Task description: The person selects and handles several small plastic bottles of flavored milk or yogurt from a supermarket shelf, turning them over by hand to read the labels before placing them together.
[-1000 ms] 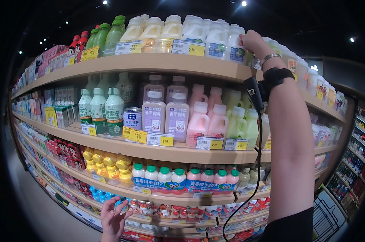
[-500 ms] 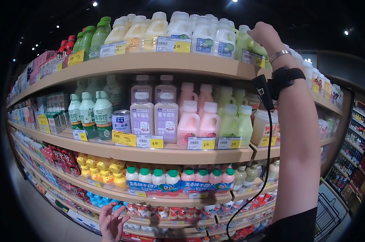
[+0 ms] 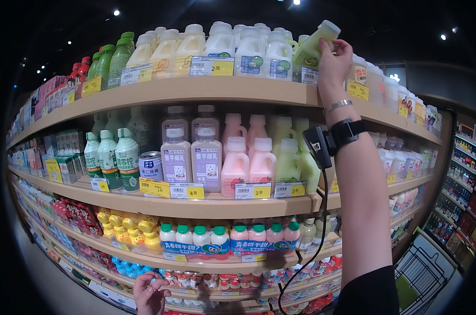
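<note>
At the top shelf (image 3: 206,90), my right hand (image 3: 335,64) grips a pale green drink bottle (image 3: 312,47) with a whitish cap. The bottle is tilted, its cap toward the upper right, and its base is close to the shelf's front rail. White jug-shaped bottles (image 3: 250,50) stand just to its left. My left hand (image 3: 151,295) is low in front of the bottom shelves, its fingers loosely bent and apart, with nothing in it. A black strap device (image 3: 347,131) with a cable is on my right wrist, beside a metal bracelet.
The middle shelf holds purple bottles (image 3: 206,163), pink jugs (image 3: 235,170), green jugs (image 3: 288,160) and a small can (image 3: 150,167). Below are shrink-wrapped packs with green caps (image 3: 196,239) and yellow-capped bottles (image 3: 127,228). A wire shopping cart (image 3: 424,270) stands at lower right.
My right hand has brought the green bottle up and tilted it at the top shelf's front. The view has shifted slightly. My left hand remains low, its fingers a little more bent.
</note>
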{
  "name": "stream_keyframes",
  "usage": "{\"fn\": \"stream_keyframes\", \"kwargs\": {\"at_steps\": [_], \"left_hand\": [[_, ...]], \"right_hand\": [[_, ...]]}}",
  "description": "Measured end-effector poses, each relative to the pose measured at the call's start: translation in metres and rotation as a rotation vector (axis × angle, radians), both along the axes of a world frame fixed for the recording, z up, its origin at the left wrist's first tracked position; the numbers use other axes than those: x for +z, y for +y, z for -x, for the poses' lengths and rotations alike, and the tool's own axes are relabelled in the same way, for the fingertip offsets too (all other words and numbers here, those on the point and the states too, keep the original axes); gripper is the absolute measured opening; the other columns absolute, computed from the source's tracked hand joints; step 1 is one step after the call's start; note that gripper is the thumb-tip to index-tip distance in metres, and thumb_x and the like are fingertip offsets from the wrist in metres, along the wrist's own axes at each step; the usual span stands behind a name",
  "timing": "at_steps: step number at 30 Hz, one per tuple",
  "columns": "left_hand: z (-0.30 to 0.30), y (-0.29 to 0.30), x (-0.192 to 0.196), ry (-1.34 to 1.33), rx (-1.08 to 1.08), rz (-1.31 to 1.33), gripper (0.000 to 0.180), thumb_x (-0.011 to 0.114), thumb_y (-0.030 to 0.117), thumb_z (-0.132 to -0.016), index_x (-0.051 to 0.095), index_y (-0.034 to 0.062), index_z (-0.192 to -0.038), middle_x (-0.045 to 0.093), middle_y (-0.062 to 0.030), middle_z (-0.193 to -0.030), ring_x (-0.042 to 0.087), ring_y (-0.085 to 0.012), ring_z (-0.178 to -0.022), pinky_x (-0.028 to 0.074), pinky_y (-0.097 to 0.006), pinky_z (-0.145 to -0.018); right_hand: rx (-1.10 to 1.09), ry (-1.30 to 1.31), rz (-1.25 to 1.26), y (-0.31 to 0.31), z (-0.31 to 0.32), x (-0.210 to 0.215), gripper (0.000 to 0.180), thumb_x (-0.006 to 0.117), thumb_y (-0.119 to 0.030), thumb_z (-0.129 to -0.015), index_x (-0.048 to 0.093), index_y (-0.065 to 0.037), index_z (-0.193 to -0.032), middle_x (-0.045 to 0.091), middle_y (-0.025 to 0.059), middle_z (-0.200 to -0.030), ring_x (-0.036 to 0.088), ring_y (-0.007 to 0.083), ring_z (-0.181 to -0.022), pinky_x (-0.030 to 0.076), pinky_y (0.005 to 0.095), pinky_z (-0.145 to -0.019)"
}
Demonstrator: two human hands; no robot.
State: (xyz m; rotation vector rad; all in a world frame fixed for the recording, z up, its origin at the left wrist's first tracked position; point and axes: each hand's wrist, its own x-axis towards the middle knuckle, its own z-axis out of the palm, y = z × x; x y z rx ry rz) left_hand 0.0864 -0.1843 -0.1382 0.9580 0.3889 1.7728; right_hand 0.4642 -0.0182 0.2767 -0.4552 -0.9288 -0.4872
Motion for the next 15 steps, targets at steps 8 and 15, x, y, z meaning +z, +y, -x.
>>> {"fn": "stream_keyframes", "kwargs": {"at_steps": [8,15], "left_hand": [[0.010,0.023,-0.021,0.438,0.079,-0.102,0.036,0.064,0.001,-0.067,0.045,0.0003,-0.098,0.049,-0.0077,-0.083,0.052,-0.0127,-0.067,0.044,-0.020,-0.051],[-0.092,0.023,0.095,0.146,-0.328,-0.316,0.079,0.071,0.008,-0.058,0.029,0.0059,-0.125,0.041,-0.0188,-0.116,0.050,-0.0303,-0.099,0.045,-0.039,-0.081]], "right_hand": [[0.655,-0.363,-0.195,-0.082,0.058,-0.051,0.029,0.065,-0.007,-0.074,0.043,-0.001,-0.093,0.056,0.0077,-0.086,0.054,0.0092,-0.072,0.046,0.0192,-0.061],[1.056,-0.712,0.811,-0.156,0.136,-0.199,0.020,0.067,-0.009,-0.072,0.049,-0.006,-0.080,0.048,-0.0044,-0.063,0.035,-0.0024,-0.049,0.026,0.0153,-0.042]]}}
